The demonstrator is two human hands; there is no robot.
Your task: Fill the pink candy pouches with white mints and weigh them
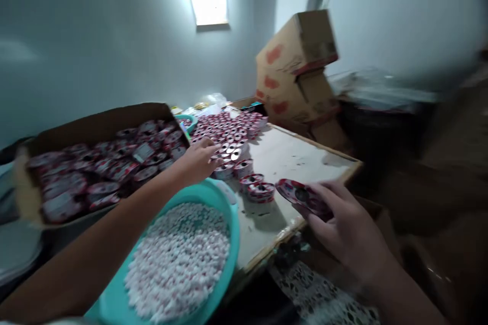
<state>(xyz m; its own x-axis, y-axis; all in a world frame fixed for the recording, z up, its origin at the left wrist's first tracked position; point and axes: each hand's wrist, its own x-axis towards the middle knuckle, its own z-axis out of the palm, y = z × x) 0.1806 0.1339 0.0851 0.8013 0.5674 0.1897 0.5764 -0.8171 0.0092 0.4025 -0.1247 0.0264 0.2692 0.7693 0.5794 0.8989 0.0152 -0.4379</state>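
Gripped at the table's right edge by my right hand (pixel 339 218) is a flat round piece (pixel 301 194), printed red and white with a dark round centre. It is tilted, clear of the tabletop. My left hand (pixel 202 160) reaches over the near end of a large group of similar round pieces (pixel 224 129); its fingers are apart and close to the nearest ones, and whether they touch is unclear. Two more round pieces (pixel 261 191) with red and white sides sit on the table between my hands. A turquoise basin (pixel 234 223) holding many small white pellets (pixel 179 264) stands below my left forearm.
An open carton (pixel 102 117) full of wrapped round pieces lies at left. The pale table (pixel 297 152) has a raised wooden edge. Stacked cardboard boxes (pixel 282 61) lean behind it. A smaller turquoise bowl (pixel 192 123) stands at the back. The right side is dark and blurred.
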